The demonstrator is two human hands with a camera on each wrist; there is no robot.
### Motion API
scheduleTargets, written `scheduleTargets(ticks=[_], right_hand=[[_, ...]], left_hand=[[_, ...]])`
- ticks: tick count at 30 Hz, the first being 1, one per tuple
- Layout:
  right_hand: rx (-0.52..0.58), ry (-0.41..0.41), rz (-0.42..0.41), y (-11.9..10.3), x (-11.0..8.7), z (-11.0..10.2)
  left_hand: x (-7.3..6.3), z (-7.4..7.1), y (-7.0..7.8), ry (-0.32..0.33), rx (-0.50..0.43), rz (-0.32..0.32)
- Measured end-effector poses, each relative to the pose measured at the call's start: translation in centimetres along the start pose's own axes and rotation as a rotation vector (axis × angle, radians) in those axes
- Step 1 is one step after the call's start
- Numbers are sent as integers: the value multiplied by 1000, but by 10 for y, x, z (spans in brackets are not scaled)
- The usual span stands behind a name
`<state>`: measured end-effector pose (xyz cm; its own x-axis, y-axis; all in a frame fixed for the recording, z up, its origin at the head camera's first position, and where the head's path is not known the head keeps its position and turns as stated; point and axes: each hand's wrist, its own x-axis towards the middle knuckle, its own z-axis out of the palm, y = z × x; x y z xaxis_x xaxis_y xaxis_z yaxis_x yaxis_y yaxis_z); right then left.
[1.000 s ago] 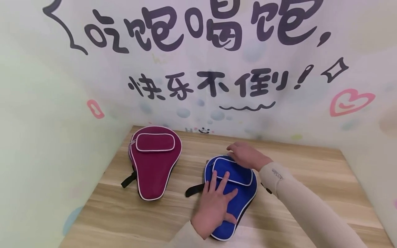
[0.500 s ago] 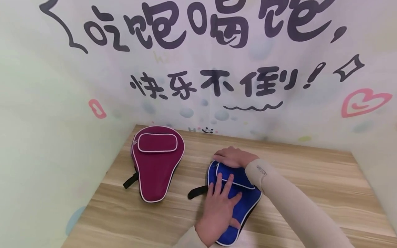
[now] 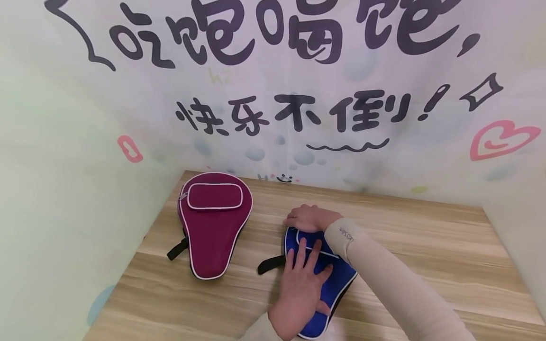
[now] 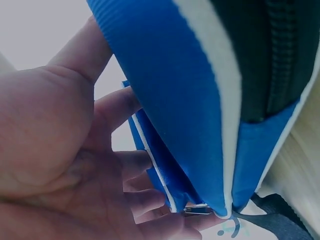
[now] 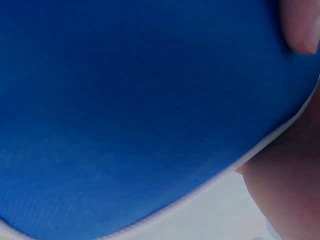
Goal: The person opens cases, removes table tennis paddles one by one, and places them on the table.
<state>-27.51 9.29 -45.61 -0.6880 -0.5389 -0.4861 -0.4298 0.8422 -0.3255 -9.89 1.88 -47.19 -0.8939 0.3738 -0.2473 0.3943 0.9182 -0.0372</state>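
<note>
A blue table tennis bat case (image 3: 341, 272) with white piping lies on the wooden table. My left hand (image 3: 300, 289) rests on its front with fingers spread, reaching the zipped pocket (image 3: 317, 240). At the case's far rounded end, my right hand (image 3: 311, 218) bends over the edge; whatever its fingertips touch there is hidden. The left wrist view shows the palm (image 4: 45, 140) beside the blue fabric, the case's side zip (image 4: 282, 60) and a small metal zip pull (image 4: 197, 210). Blue cloth (image 5: 125, 110) fills most of the right wrist view, with a fingertip (image 5: 302, 27) on it.
A maroon bat case (image 3: 211, 241) of the same shape lies to the left on the table (image 3: 192, 308). Its black strap (image 3: 177, 248) sticks out leftward. Another black strap (image 3: 270, 264) projects from the blue case. A printed wall sheet (image 3: 239, 156) stands behind.
My right hand has moved left along the far edge of the blue case, from its upper right to its upper left corner. My left hand stays spread on the case.
</note>
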Motion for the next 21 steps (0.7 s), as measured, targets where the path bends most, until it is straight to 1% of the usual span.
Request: scheduleTargets(ticks=[3,8,10,11,13,15,18,21], right_hand=[[7,-8,-7,-1,2,1],[39,-22,2,-4,2,1],[29,-19,7,-7,2,2],[11,-13,12,-10,2,2],[-86,-10,0,-14,2,1],[-178,-6,6,-18,2,0],[-289,-23,28,-20,2,-1],[-281,-30,58,-19,3,-1]], left_hand=[[-1,0,0,3,7,-2],[-1,1,1,-11,17,-7],[-1,1,0,-3,22,-9],[-2,0,0,8,26,-7],[-2,0,-1,28,30,-3],[-2,-1,-2,52,33,2],[-3,-3,-3,54,26,11],[-3,-3,-3,33,19,14]])
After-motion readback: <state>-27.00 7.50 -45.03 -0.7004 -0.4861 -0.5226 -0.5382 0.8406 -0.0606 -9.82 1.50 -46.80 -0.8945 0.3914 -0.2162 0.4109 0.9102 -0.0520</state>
